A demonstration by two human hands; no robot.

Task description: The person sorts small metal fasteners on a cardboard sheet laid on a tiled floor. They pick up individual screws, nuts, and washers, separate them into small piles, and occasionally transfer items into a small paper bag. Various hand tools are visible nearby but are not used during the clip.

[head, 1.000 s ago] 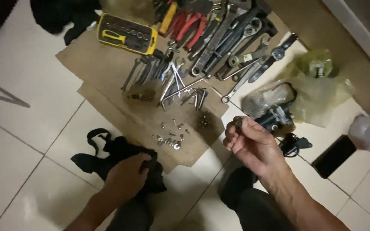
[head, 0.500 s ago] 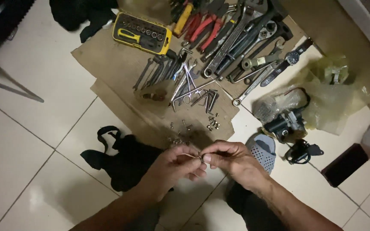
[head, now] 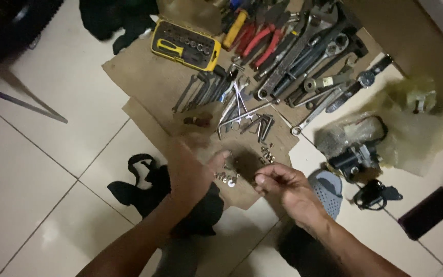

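Note:
My left hand (head: 190, 172) is blurred, its fingers spread flat over the near edge of the brown cardboard (head: 144, 77), just left of a scatter of small nuts and washers (head: 229, 179). It holds nothing. To the right of that scatter, my right hand (head: 283, 187) hovers with thumb and fingertips pinched on a small metal part that barely shows. The two hands are apart.
The cardboard holds slim spanners (head: 206, 87), hex keys (head: 262, 125), a yellow bit case (head: 185, 46), red-handled pliers (head: 262, 38) and large wrenches (head: 303, 56). A black cloth (head: 139, 190) lies under my left arm. A grey slipper (head: 329, 187), bagged parts (head: 355, 146) and a dark flat block (head: 429, 213) sit right.
The hands were together on a small part; now they have separated. The left hand has swung out left and forward over the cardboard, while the right stays pinched.

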